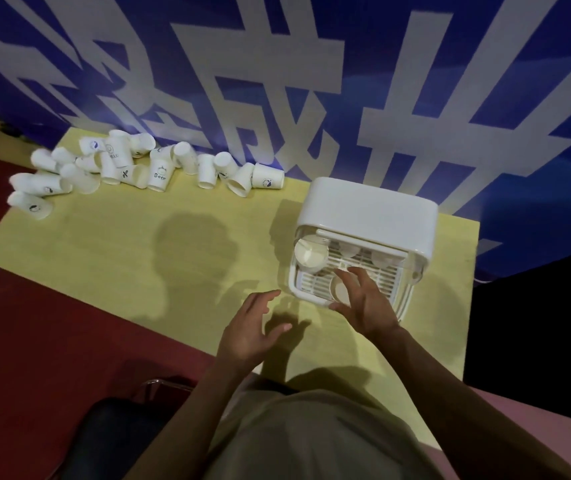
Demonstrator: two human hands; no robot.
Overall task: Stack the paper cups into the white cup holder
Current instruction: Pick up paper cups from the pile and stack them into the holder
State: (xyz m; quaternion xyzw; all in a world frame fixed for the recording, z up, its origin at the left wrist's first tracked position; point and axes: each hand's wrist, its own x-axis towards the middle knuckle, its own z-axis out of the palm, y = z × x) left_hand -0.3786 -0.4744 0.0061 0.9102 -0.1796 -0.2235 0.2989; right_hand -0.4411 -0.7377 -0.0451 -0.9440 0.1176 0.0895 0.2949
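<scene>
White paper is showing between the fingers of the right hand [363,303], which is curling round an upturned cup [341,291] on the slatted tray of the white cup holder [367,209]. Just beyond its fingertips, more cups are sitting in the holder. The left hand [253,327] is hovering beside it, fingers spread, holding nothing. Far off to that hand's left, the loose paper cups [159,173] are lying in a heap at the yellow table's [104,244] far edge. A careless squeeze is risking a crushed rim, a nudge a toppled cup.
</scene>
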